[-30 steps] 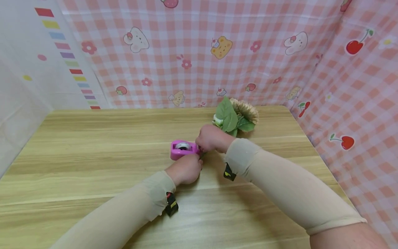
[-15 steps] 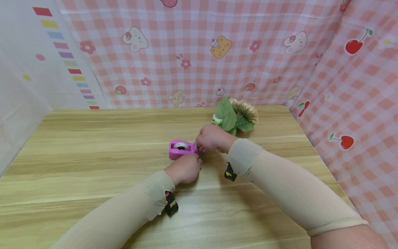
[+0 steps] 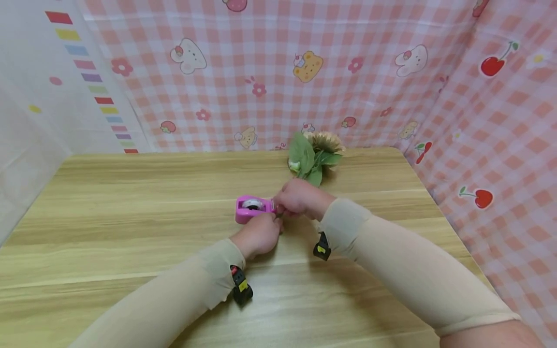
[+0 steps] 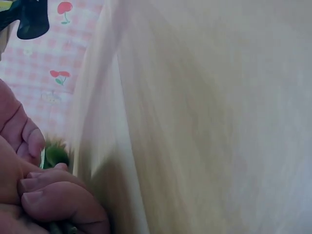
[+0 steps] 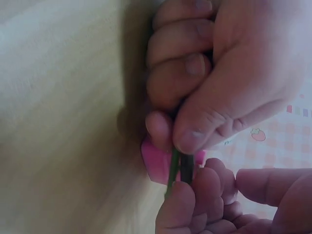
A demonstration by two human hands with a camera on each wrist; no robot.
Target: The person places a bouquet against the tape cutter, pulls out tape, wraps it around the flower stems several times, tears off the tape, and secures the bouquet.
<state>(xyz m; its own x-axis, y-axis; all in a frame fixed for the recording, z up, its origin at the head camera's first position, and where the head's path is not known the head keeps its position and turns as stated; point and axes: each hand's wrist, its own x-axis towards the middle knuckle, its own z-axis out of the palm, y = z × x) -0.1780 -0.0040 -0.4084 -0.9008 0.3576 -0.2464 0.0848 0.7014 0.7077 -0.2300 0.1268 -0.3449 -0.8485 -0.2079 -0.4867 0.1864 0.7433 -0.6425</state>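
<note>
Head camera, watched from my remote station: a beige bloom (image 3: 326, 141) and its green leaves (image 3: 301, 151) have swung left since half a second ago, now nearer the pink tape dispenser (image 3: 245, 215), beyond it and to its right. The dispenser itself has kept its place on the wood-grain table (image 3: 130, 208). On my right wrist feed, the left hand (image 3: 261, 234), at the near side of the dispenser, is clenched round green stems (image 5: 174, 168). The right hand (image 3: 301, 198), close by the dispenser's right end, has its fingers curled at those stems; the feed is soft there, and I cannot tell whether they grip or merely touch. Behind the dispenser, past the table's far edge, hangs a pink checked cloth (image 3: 261, 48).
</note>
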